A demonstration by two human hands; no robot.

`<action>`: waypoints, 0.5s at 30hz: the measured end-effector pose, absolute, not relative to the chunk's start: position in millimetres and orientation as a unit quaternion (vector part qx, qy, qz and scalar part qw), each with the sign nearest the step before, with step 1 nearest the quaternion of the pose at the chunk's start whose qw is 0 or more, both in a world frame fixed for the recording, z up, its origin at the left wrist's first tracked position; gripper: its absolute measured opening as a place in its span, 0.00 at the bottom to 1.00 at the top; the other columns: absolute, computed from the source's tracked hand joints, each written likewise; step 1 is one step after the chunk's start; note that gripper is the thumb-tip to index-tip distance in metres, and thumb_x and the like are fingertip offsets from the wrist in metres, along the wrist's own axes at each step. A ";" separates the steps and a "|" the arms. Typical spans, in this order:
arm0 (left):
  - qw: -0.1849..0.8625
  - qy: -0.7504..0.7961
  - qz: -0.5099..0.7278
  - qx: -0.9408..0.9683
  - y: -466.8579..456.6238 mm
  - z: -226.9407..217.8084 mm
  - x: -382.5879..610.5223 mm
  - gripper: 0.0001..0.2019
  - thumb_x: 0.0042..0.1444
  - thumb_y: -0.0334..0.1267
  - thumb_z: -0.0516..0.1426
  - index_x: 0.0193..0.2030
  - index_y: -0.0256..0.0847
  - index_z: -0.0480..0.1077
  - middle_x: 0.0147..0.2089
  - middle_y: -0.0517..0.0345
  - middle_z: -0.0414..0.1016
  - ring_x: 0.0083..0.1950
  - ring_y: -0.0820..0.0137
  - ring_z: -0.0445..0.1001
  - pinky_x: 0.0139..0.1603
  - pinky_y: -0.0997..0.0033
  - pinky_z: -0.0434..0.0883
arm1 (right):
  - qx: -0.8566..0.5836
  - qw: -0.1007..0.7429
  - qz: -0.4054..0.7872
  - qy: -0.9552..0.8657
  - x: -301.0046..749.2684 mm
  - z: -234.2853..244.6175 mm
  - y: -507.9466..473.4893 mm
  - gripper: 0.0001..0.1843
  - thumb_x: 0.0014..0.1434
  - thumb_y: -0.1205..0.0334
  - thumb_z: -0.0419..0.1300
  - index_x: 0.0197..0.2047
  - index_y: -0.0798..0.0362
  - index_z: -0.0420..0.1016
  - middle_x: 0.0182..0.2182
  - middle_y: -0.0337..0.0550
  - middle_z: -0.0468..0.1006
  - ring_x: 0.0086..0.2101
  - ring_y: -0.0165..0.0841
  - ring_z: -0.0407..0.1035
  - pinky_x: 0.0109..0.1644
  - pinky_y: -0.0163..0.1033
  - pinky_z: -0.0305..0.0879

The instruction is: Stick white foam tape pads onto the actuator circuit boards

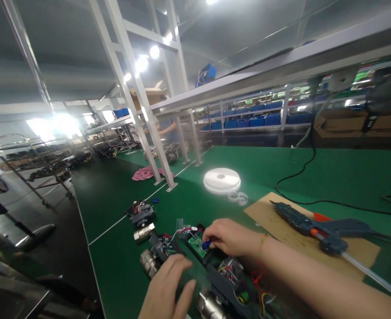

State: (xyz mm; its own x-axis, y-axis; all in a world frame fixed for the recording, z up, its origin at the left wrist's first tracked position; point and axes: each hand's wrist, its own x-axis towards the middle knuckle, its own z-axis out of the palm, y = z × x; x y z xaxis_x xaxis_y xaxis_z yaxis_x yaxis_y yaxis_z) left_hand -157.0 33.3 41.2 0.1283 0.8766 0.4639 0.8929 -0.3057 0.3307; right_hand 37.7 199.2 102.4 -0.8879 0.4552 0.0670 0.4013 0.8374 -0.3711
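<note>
Blue piece [206, 245] is partly hidden by right hand [224, 236]

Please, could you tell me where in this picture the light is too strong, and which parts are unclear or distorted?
Head view: strong glare at the windows and ceiling lamps; a bright glow around the white disc; in the same head view, the lower-left corner is smeared, the distant blue bins look soft, and the white posts lean, perhaps from lens or head tilt.
</note>
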 end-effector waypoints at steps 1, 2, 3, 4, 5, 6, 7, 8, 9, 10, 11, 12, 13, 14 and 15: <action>-0.042 -0.606 -0.272 -0.746 46.4 47.8 -153.7 0.16 0.66 0.38 0.49 0.57 0.41 0.68 0.57 0.48 0.72 0.53 0.66 0.75 0.55 0.69 0.74 | -0.219 0.063 0.163 -0.960 34.6 103.5 200.0 0.13 0.56 0.72 0.66 0.43 0.47 0.82 0.36 0.42 0.83 0.40 0.38 0.74 0.42 0.36 0.62; -0.087 -0.621 -0.248 -0.739 58.4 53.4 -149.4 0.22 0.63 0.34 0.49 0.63 0.40 0.63 0.62 0.46 0.68 0.57 0.65 0.73 0.58 0.67 0.72 | -0.214 0.051 0.152 -0.964 31.6 104.5 200.7 0.13 0.56 0.71 0.67 0.42 0.47 0.82 0.35 0.41 0.83 0.40 0.37 0.75 0.41 0.35 0.62; -0.114 -0.636 -0.232 -0.727 68.8 57.5 -144.5 0.27 0.59 0.31 0.50 0.66 0.38 0.59 0.65 0.45 0.66 0.60 0.64 0.71 0.62 0.65 0.69 | -0.209 0.040 0.142 -0.967 28.8 105.3 201.3 0.13 0.55 0.72 0.67 0.42 0.46 0.83 0.34 0.40 0.83 0.39 0.37 0.75 0.39 0.35 0.62; -0.131 -0.645 -0.221 -0.719 77.0 59.6 -139.8 0.31 0.56 0.29 0.51 0.68 0.37 0.57 0.66 0.45 0.65 0.62 0.63 0.69 0.65 0.63 0.67 | -0.205 0.030 0.134 -0.969 26.4 105.8 201.8 0.13 0.55 0.72 0.67 0.41 0.46 0.83 0.33 0.40 0.83 0.38 0.37 0.75 0.38 0.34 0.61; -0.143 -0.648 -0.212 -0.717 83.1 59.7 -135.7 0.33 0.53 0.28 0.51 0.69 0.36 0.55 0.66 0.45 0.64 0.64 0.62 0.67 0.66 0.63 0.65 | -0.202 0.022 0.129 -0.971 24.5 105.9 202.4 0.13 0.55 0.72 0.67 0.41 0.46 0.83 0.32 0.39 0.83 0.37 0.36 0.75 0.37 0.34 0.61; -0.150 -0.649 -0.207 -0.717 87.2 58.1 -132.6 0.35 0.52 0.27 0.51 0.70 0.35 0.54 0.66 0.44 0.64 0.65 0.62 0.66 0.68 0.62 0.63 | -0.198 0.014 0.126 -0.972 22.9 105.5 203.2 0.13 0.54 0.73 0.67 0.41 0.46 0.83 0.31 0.39 0.83 0.37 0.36 0.75 0.36 0.34 0.61; -0.152 -0.651 -0.204 -0.715 89.6 55.3 -130.7 0.36 0.51 0.27 0.52 0.70 0.33 0.53 0.66 0.44 0.64 0.66 0.61 0.64 0.68 0.61 0.62 | -0.195 0.007 0.125 -0.973 21.5 104.6 204.3 0.13 0.54 0.73 0.67 0.41 0.46 0.83 0.30 0.38 0.83 0.36 0.35 0.75 0.36 0.34 0.61; -0.153 -0.654 -0.203 -0.713 90.9 52.0 -130.0 0.37 0.51 0.27 0.52 0.71 0.32 0.52 0.67 0.43 0.63 0.67 0.60 0.63 0.69 0.60 0.61 | -0.192 0.000 0.126 -0.973 20.4 103.2 205.6 0.13 0.54 0.72 0.67 0.41 0.46 0.84 0.30 0.38 0.83 0.36 0.35 0.75 0.36 0.33 0.61; -0.156 -0.655 -0.201 -0.711 91.5 48.7 -130.3 0.38 0.51 0.27 0.52 0.71 0.31 0.51 0.68 0.42 0.62 0.68 0.60 0.62 0.70 0.60 0.60 | -0.188 -0.008 0.129 -0.974 19.4 101.3 207.2 0.14 0.54 0.72 0.67 0.41 0.46 0.84 0.31 0.38 0.83 0.36 0.35 0.75 0.36 0.33 0.62; -0.158 -0.656 -0.200 -0.711 91.8 45.8 -131.1 0.38 0.50 0.26 0.52 0.71 0.31 0.51 0.68 0.42 0.62 0.68 0.60 0.61 0.70 0.59 0.59 | -0.184 -0.016 0.134 -0.974 18.5 99.1 208.9 0.14 0.54 0.72 0.67 0.42 0.46 0.84 0.32 0.38 0.83 0.36 0.34 0.75 0.37 0.33 0.62; -0.161 -0.655 -0.200 -0.711 91.8 43.7 -132.2 0.38 0.50 0.26 0.52 0.71 0.31 0.51 0.68 0.43 0.62 0.68 0.60 0.61 0.70 0.59 0.59 | -0.180 -0.023 0.139 -0.973 17.7 96.7 210.7 0.14 0.53 0.71 0.67 0.42 0.46 0.84 0.33 0.38 0.84 0.37 0.35 0.75 0.38 0.33 0.63; -0.163 -0.654 -0.201 -0.711 91.8 42.5 -133.2 0.38 0.49 0.26 0.52 0.70 0.32 0.52 0.67 0.43 0.63 0.67 0.60 0.62 0.70 0.59 0.60 | -0.177 -0.030 0.145 -0.973 16.9 94.3 212.4 0.14 0.53 0.70 0.66 0.43 0.45 0.84 0.34 0.39 0.84 0.38 0.35 0.75 0.39 0.33 0.63; -0.164 -0.652 -0.203 -0.712 91.8 42.1 -133.9 0.37 0.49 0.26 0.53 0.69 0.32 0.54 0.65 0.44 0.64 0.66 0.60 0.63 0.69 0.59 0.60 | -0.176 -0.034 0.151 -0.972 16.3 92.0 213.9 0.14 0.54 0.70 0.66 0.43 0.45 0.84 0.35 0.39 0.84 0.39 0.35 0.75 0.40 0.33 0.64; -0.164 -0.650 -0.207 -0.713 91.6 42.2 -134.2 0.36 0.49 0.27 0.53 0.68 0.33 0.55 0.64 0.45 0.66 0.65 0.60 0.64 0.68 0.59 0.61 | -0.177 -0.036 0.157 -0.971 15.7 89.8 215.2 0.14 0.55 0.69 0.66 0.43 0.46 0.84 0.35 0.40 0.84 0.40 0.36 0.75 0.41 0.33 0.64; -0.164 -0.648 -0.210 -0.713 91.4 42.8 -134.2 0.34 0.49 0.27 0.53 0.67 0.34 0.57 0.62 0.46 0.67 0.63 0.60 0.65 0.67 0.58 0.62 | -0.179 -0.037 0.164 -0.969 15.2 87.8 216.3 0.14 0.56 0.69 0.65 0.44 0.46 0.84 0.36 0.40 0.84 0.41 0.36 0.75 0.42 0.33 0.64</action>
